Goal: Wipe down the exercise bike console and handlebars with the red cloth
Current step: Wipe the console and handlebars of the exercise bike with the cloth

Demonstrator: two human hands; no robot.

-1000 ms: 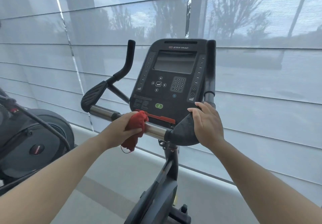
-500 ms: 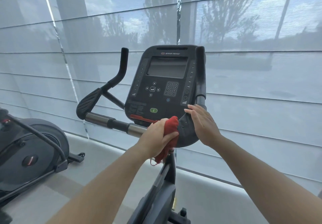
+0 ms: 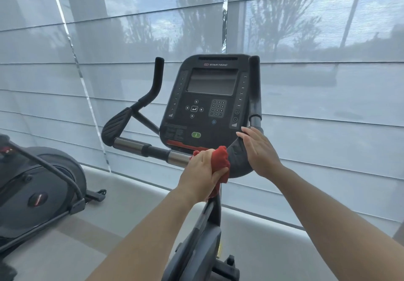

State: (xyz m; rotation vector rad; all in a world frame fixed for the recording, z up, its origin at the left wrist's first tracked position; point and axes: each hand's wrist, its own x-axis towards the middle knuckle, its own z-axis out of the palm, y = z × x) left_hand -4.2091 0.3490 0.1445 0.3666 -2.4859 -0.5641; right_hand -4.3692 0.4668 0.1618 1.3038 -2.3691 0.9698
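Observation:
The black exercise bike console (image 3: 207,103) stands in the middle, with a dark screen and keypad. The handlebar (image 3: 140,146) runs across below it, with metal sections and black upright grips on both sides. My left hand (image 3: 200,171) is shut on the bunched red cloth (image 3: 220,160), pressing it on the bar just left of the right elbow pad (image 3: 237,160). My right hand (image 3: 258,149) lies flat, fingers together, on top of that pad, holding nothing.
Another black exercise machine (image 3: 37,189) stands at the left on the grey floor. A wide window with sheer grey blinds (image 3: 328,84) fills the wall right behind the bike. The bike's post and frame (image 3: 203,237) drop between my forearms.
My left hand slid the red cloth rightward along the handlebar, from the left metal section to beside the right pad. My right hand stayed on the pad.

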